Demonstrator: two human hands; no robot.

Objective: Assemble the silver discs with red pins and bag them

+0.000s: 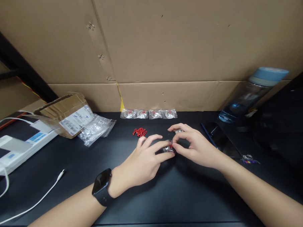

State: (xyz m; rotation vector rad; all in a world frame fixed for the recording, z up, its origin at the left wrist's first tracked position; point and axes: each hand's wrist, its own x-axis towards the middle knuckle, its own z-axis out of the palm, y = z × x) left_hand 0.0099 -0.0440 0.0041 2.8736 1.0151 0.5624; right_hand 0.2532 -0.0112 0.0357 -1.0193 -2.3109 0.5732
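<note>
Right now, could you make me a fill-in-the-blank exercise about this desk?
The left hand and the right hand meet at a small silver piece with a bit of ____ colour at it.
The black watch is on the ____ wrist.
The number of clear packets in the row by the cardboard wall is ____.
The colour of the bottle's cap is ____.

Missing words: red; left; four; blue.

The desk (145, 200) is black; the metal part (168, 149), silver and red. Small looped pieces (139, 131) at eleven o'clock are red. Toward three o'clock, a pale-blue bottle lid (269, 75); nine, a brown cardboard box (63, 110).
</note>
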